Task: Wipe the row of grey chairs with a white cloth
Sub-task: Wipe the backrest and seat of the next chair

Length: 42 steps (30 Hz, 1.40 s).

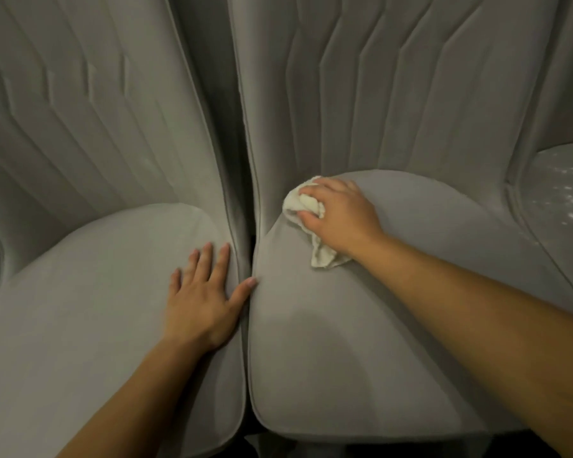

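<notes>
Both hands are resting on grey upholstered chair seats: the right hand [339, 216] is gripping a crumpled white cloth [306, 209] near the back left corner of the right seat [361, 342], while the left hand [202, 292] is lying flat, fingers spread, on the left seat [80, 309].

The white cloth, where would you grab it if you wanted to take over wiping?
Probably the loose tail of the white cloth, which sticks out from under the right hand toward the front of the seat. Come from the front, pinching from above. The bunched part is pressed under the fingers near the backrest, so it is covered.
</notes>
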Each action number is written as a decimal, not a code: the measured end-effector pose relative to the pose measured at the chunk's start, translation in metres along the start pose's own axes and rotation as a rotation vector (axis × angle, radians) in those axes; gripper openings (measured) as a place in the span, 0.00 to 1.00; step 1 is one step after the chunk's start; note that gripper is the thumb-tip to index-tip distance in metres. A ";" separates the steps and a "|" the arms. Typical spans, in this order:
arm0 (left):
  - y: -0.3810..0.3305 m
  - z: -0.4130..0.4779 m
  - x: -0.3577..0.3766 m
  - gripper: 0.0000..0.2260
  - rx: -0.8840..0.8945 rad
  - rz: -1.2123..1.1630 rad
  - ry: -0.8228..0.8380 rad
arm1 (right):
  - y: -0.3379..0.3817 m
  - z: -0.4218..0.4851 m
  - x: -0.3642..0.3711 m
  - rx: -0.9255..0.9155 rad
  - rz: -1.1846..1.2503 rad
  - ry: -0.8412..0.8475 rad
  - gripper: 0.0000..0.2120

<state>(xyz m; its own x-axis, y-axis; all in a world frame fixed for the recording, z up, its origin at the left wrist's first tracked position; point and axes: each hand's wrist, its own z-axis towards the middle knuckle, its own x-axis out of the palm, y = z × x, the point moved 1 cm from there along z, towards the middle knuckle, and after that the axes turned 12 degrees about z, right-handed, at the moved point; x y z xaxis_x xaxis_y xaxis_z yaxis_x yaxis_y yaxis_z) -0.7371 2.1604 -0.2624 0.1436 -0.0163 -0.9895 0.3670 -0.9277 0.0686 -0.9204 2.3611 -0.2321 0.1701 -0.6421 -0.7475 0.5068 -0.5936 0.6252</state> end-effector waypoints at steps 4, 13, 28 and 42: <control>0.004 0.004 0.001 0.37 -0.007 -0.048 0.015 | 0.020 0.002 0.016 -0.031 -0.218 0.169 0.18; 0.005 0.003 0.004 0.42 -0.006 -0.069 -0.031 | 0.040 -0.102 -0.008 -0.428 -0.094 0.466 0.20; 0.008 0.000 0.012 0.37 -0.016 -0.078 -0.124 | 0.047 -0.082 0.021 -0.231 -0.156 0.390 0.23; -0.005 0.001 -0.035 0.39 0.014 0.059 0.432 | 0.114 -0.037 -0.019 0.158 -0.323 0.824 0.21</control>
<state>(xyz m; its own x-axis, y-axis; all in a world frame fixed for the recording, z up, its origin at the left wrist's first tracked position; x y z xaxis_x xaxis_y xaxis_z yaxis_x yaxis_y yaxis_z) -0.7449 2.1657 -0.2278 0.5364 0.0849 -0.8397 0.3342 -0.9350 0.1189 -0.8349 2.3237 -0.1548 0.6228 0.0834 -0.7779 0.5232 -0.7837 0.3348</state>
